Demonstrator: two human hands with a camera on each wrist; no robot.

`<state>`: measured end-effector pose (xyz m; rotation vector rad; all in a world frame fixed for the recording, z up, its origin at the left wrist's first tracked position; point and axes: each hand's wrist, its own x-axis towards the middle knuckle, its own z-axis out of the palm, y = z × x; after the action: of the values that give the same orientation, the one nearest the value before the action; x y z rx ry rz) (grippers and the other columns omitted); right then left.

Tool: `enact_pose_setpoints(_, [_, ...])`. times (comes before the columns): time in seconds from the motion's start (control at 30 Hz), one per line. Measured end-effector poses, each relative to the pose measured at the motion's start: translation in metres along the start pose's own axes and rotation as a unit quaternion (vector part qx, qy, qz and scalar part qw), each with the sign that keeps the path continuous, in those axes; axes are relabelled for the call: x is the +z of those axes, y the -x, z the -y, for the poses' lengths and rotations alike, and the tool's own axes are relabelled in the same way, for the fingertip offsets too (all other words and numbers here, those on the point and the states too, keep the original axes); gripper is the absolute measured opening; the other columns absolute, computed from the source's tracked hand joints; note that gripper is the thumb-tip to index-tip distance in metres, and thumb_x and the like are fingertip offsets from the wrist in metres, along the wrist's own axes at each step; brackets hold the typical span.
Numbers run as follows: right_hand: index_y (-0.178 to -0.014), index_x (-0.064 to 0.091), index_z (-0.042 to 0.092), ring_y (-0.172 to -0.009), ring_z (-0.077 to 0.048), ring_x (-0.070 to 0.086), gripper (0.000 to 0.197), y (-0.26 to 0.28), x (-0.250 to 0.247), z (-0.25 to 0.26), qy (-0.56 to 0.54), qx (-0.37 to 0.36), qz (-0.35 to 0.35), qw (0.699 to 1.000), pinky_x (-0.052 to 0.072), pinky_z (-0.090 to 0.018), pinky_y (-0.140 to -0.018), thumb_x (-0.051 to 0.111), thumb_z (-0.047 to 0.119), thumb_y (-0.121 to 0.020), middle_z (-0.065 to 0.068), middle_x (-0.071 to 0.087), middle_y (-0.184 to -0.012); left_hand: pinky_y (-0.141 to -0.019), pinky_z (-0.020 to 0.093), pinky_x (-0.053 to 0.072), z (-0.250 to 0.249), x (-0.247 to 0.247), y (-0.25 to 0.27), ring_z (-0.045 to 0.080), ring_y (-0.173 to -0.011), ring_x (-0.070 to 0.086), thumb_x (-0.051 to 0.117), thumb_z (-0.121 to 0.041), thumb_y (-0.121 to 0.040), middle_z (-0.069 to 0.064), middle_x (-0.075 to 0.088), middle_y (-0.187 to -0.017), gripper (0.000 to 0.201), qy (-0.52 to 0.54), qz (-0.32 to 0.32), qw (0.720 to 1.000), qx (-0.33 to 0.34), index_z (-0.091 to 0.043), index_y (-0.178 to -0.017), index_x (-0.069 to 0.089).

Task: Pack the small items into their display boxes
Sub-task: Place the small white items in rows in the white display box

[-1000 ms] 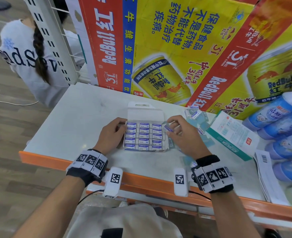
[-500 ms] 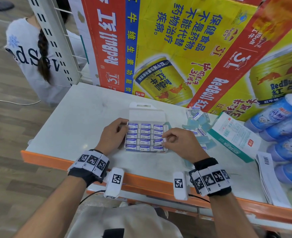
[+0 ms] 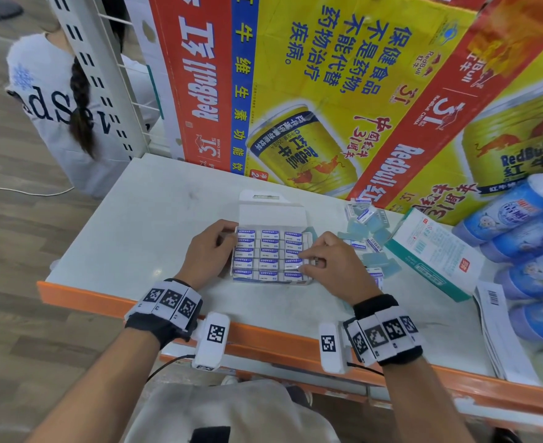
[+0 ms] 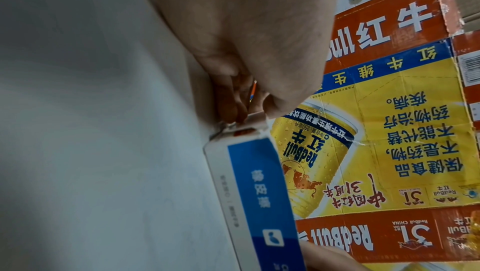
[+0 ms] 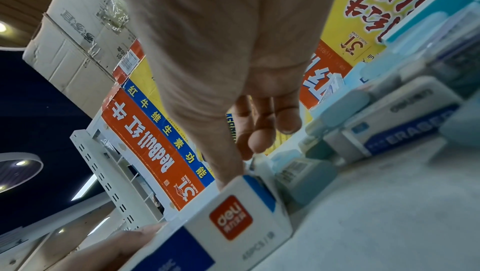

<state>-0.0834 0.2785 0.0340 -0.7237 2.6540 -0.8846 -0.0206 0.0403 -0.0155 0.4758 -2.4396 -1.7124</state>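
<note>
Two hands (image 3: 211, 251) (image 3: 334, 266) grip display box (image 3: 271, 219) sides (lid flap pointing away).

Wood-plank floor (image 3: 17, 330). White worktop (image 3: 155, 219) with orange front edge (image 3: 263, 338). White perforated shelving upright (image 3: 88, 68). Flattened Red Bull cartons (image 3: 343, 91) stand behind. Ceiling lights (image 5: 19, 163) lit.

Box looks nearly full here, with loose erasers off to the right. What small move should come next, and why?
Probably press the eraser under the right hand flat into the right column of the display box. That hand's fingers rest there, the left hand steadies the box's left edge, and loose erasers wait beside it.
</note>
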Motion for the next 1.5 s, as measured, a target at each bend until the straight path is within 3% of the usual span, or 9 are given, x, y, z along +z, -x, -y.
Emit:
enact_pose_setpoints(0.23, [-0.084,0.064,0.017,-0.077,-0.008,0.047,0.008,0.001,0.006,0.004,0.026,-0.012,0.006,1.0,0.037,-0.022,-0.072,0.07,0.014,-0.08,0.006,0.048,-0.087,-0.045,0.017,0.05,-0.001,0.0,0.0,-0.002,-0.068,0.063,0.047,-0.022,-0.095,-0.014,0.068,-0.085,0.02,-0.005,-0.001,1.0,0.008,-0.037,-0.095,0.059])
enact_pose_setpoints(0.37, [-0.082,0.067,0.016,-0.071,0.0,0.045,0.005,0.0,0.007,0.003,0.02,-0.014,-0.001,1.0,0.035,-0.015,-0.068,0.071,0.015,-0.08,0.008,0.047,-0.084,-0.043,0.019,0.05,-0.001,0.0,0.0,0.0,-0.067,0.064,0.047,-0.022,-0.095,-0.014,0.068,-0.084,0.019,-0.001,0.002,1.0,0.008,-0.036,-0.096,0.06])
enact_pose_setpoints(0.47, [-0.084,0.069,0.016,-0.07,0.006,0.049,0.003,0.001,0.003,0.0,-0.028,-0.023,-0.039,0.999,0.038,-0.007,-0.065,0.066,0.015,-0.084,0.01,0.048,-0.082,-0.044,0.018,0.05,0.0,0.0,0.0,-0.001,-0.069,0.064,0.047,-0.023,-0.095,-0.015,0.068,-0.085,0.02,-0.004,0.001,1.0,0.007,-0.038,-0.095,0.06])
enact_pose_setpoints(0.63, [-0.099,0.068,0.013,-0.081,-0.009,0.054,0.019,0.0,-0.024,-0.026,0.03,0.07,-0.118,0.99,0.041,-0.019,-0.079,0.053,0.006,-0.088,-0.001,0.056,-0.097,-0.047,0.019,0.052,0.001,0.0,0.0,-0.003,-0.071,0.063,0.046,-0.022,-0.095,-0.014,0.068,-0.088,0.019,-0.01,0.0,1.0,0.005,-0.033,-0.1,0.061])
enact_pose_setpoints(0.87, [-0.117,0.061,0.017,-0.107,-0.026,0.043,0.038,0.01,-0.034,-0.044,0.118,0.129,-0.024,0.984,0.035,-0.028,-0.086,0.061,0.005,-0.081,-0.008,0.052,-0.106,-0.048,0.02,0.052,0.001,0.0,-0.001,0.002,-0.071,0.064,0.046,-0.022,-0.095,-0.01,0.069,-0.089,0.019,-0.014,0.0,1.0,-0.001,-0.031,-0.101,0.061])
enact_pose_setpoints(1.0, [-0.123,0.059,0.017,-0.112,-0.03,0.045,0.045,0.008,-0.034,-0.041,0.136,0.157,-0.011,0.978,0.04,-0.034,-0.095,0.064,0.009,-0.08,-0.014,0.052,-0.116,-0.05,0.032,0.056,0.0,-0.001,0.0,0.011,-0.076,0.066,0.046,-0.022,-0.096,-0.007,0.069,-0.091,0.019,-0.012,0.002,1.0,-0.011,-0.029,-0.105,0.062])
enact_pose_setpoints(1.13, [-0.116,0.063,0.018,-0.104,-0.027,0.052,0.041,0.01,-0.033,-0.041,0.147,0.148,-0.015,0.978,0.045,-0.036,-0.091,0.062,0.003,-0.079,-0.011,0.055,-0.111,-0.045,0.03,0.054,-0.002,-0.001,0.002,0.014,-0.072,0.067,0.046,-0.023,-0.096,-0.006,0.069,-0.09,0.019,-0.001,0.005,1.0,-0.02,-0.029,-0.104,0.062])
enact_pose_setpoints(1.33, [-0.086,0.058,0.019,-0.075,-0.013,0.053,0.02,0.012,-0.039,-0.036,0.014,0.122,-0.116,0.986,0.041,-0.02,-0.066,0.069,0.007,-0.074,0.0,0.053,-0.086,-0.043,0.027,0.053,-0.005,-0.001,0.003,0.01,-0.064,0.066,0.045,-0.024,-0.095,-0.008,0.069,-0.086,0.019,0.007,0.008,1.0,-0.022,-0.031,-0.101,0.061])
enact_pose_setpoints(1.5, [-0.073,0.054,0.015,-0.065,0.003,0.05,0.019,0.012,-0.041,-0.016,-0.057,0.055,-0.147,0.986,0.039,-0.008,-0.059,0.072,0.011,-0.072,0.002,0.053,-0.075,-0.043,0.027,0.052,-0.007,-0.001,0.004,0.009,-0.064,0.066,0.045,-0.024,-0.096,-0.009,0.069,-0.085,0.018,0.011,0.008,1.0,-0.02,-0.033,-0.099,0.061])
